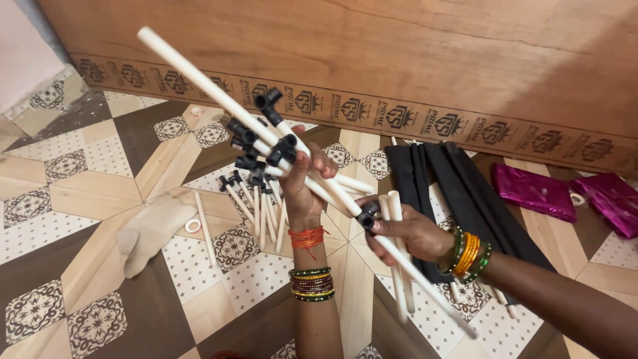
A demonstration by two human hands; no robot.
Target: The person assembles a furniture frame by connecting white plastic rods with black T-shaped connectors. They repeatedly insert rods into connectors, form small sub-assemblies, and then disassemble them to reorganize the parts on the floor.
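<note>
My left hand (300, 189) is raised and grips a bundle of short white rods (264, 214) tipped with black plastic connectors (256, 153). A long white rod (199, 76) runs diagonally from the upper left through this bundle down to the lower right. Beside it, my right hand (415, 233) holds a few white rods and pinches a black connector (367, 216) sitting on the long rod. Both wrists wear coloured bangles, and the left one also has an orange thread.
Below lies a patterned tile floor (60, 219). On it are a beige cloth (149, 229), a white ring (193, 226), a loose white rod (205, 233), folded black fabric (458, 186) and two magenta packets (531, 191). A brown wooden board (399, 60) stands behind.
</note>
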